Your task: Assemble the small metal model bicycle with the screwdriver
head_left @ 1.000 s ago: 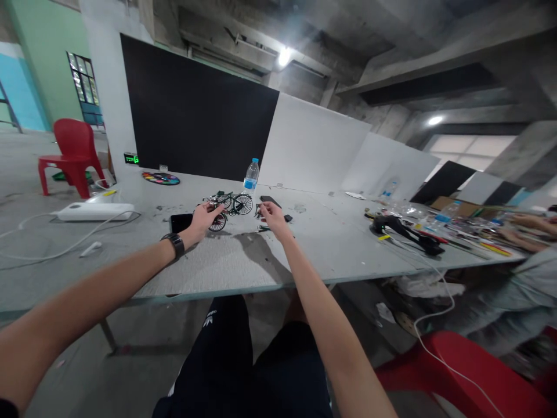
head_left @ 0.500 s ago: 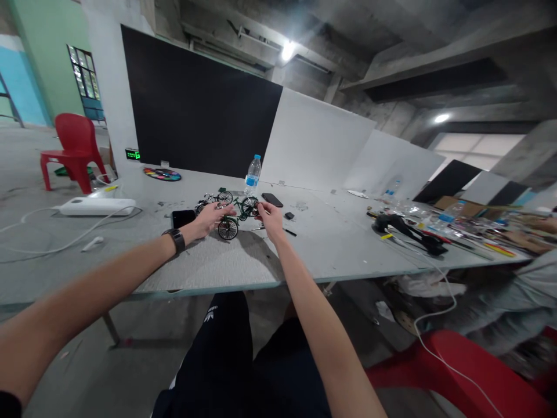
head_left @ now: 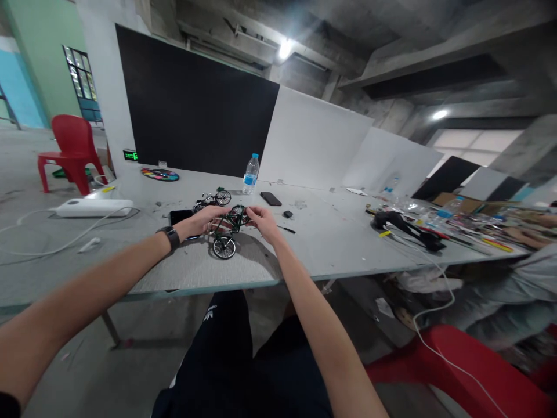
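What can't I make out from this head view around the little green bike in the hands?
- Green model bicycle: head view; its frame and handlebar are partly covered by the left hand and right hand, and the parts are too small to tell.
- Second model bicycle: too small for detail.
- Phone near the left hand: partly hidden by it.
- Co-worker's hand: blurred, at the right edge.

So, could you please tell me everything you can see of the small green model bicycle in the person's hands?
The green model bicycle is a miniature with a thin dark green frame, seemingly metal, and two black spoked wheels. It is tilted, one wheel low near the grey table, the other raised between the hands. The left hand grips one side, the right hand the other.
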A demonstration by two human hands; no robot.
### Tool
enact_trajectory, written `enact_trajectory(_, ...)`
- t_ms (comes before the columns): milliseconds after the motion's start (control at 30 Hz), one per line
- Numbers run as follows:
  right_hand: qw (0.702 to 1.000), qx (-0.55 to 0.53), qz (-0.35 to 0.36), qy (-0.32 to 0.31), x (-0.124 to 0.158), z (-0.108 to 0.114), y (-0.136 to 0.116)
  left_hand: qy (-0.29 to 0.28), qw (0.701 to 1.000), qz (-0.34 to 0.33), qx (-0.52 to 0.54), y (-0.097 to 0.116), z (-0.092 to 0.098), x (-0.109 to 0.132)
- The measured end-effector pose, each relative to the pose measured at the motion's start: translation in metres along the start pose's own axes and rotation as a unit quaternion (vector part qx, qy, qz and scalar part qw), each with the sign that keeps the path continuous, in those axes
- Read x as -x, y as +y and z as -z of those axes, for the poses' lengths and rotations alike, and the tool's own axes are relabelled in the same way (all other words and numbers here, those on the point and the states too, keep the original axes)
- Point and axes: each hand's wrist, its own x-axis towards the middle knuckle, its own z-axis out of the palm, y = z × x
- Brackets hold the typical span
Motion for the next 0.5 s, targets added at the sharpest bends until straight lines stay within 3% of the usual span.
enact_trajectory(100,1.0,-0.015,-0.013,-0.01,0.0003,-0.0014,-0.0009,-0.068,0.996,0.061,-0.02,0.0001,0.0011,0.0003)
enact_trajectory(333,0.996,0.017,0.035,0.076,-0.0013,0.0023,-0.0031,-0.033,0.997,0.072,0.018,0.0004,-0.0001,0.0022)
enact_trajectory(500,0.989,0.059,0.082,0.109,0.0012,0.0057,-0.0046,-0.049,0.997,0.063,0.013,0.0051,-0.0027,0.0052)
